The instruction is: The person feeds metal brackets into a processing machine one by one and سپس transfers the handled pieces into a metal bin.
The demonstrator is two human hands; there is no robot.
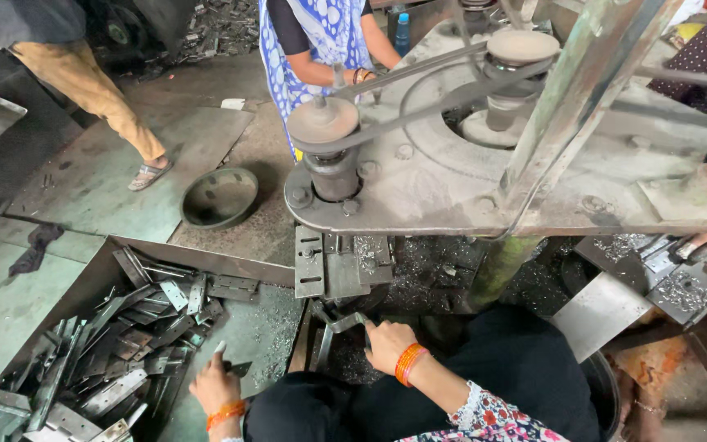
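Right hand (pixel 388 344), orange bangles at the wrist, fingers clamped on a bent metal bracket (pixel 345 324) just under the machine block (pixel 341 266), near 6 o'clock of the frame. Left hand (pixel 214 385) at 7 o'clock, at the edge of the bin (pixel 206 260), fingers pinched together on a small flat strip (pixel 221 348); exact hold partly hidden.

Judging by look: bracket of stamped sheet steel, stiff, fairly light for one hand, likely oily and sharp along the cut edges and gritty with shavings. Best taken on the flat faces near the bend, thumb on top, away from the raw edges.

Count: one bracket in the right hand, one strip at the left. Loose hinge-like plates (pixel 108 352) in the bin, piled and overlapping, too many to count, certainly dozens. One round pan (pixel 219 196) on the floor at 10 o'clock. Two belt pulleys (pixel 322 121) on the machine top. Two other people standing toward 12 o'clock, a third at 2 o'clock.
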